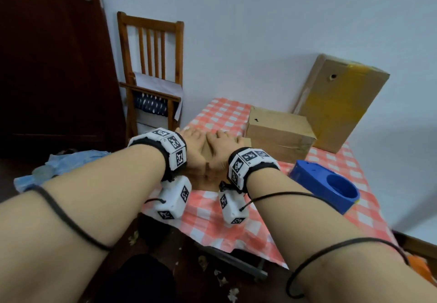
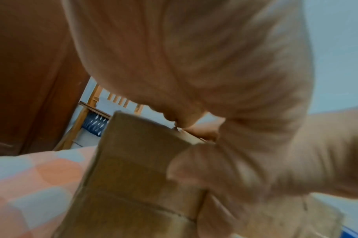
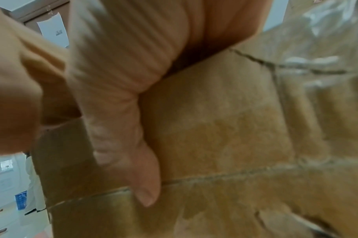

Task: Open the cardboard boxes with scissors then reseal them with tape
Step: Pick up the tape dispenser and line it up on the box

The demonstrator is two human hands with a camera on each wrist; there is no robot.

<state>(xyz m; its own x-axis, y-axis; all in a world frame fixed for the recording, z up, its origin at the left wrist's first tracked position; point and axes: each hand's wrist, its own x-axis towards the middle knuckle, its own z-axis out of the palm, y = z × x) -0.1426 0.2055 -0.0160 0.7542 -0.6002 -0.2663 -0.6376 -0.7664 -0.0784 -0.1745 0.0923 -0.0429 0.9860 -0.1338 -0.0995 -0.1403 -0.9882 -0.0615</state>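
A small cardboard box (image 1: 244, 141) stands on the checked tablecloth (image 1: 222, 222) near the table's left edge, mostly hidden under my hands. My left hand (image 1: 192, 145) and right hand (image 1: 221, 150) lie side by side, flat on its top. In the left wrist view my palm (image 2: 194, 64) covers the top edge of the box (image 2: 133, 169). In the right wrist view my thumb (image 3: 141, 169) lies straight down the taped near face of the box (image 3: 225, 128). I see no scissors and no tape roll.
A medium cardboard box (image 1: 281, 132) sits just right of my hands. A tall box (image 1: 340, 99) with yellow tape leans on the wall behind it. A blue plastic holder (image 1: 326, 184) lies at the right. A wooden chair (image 1: 151, 71) and dark door (image 1: 47, 66) stand left.
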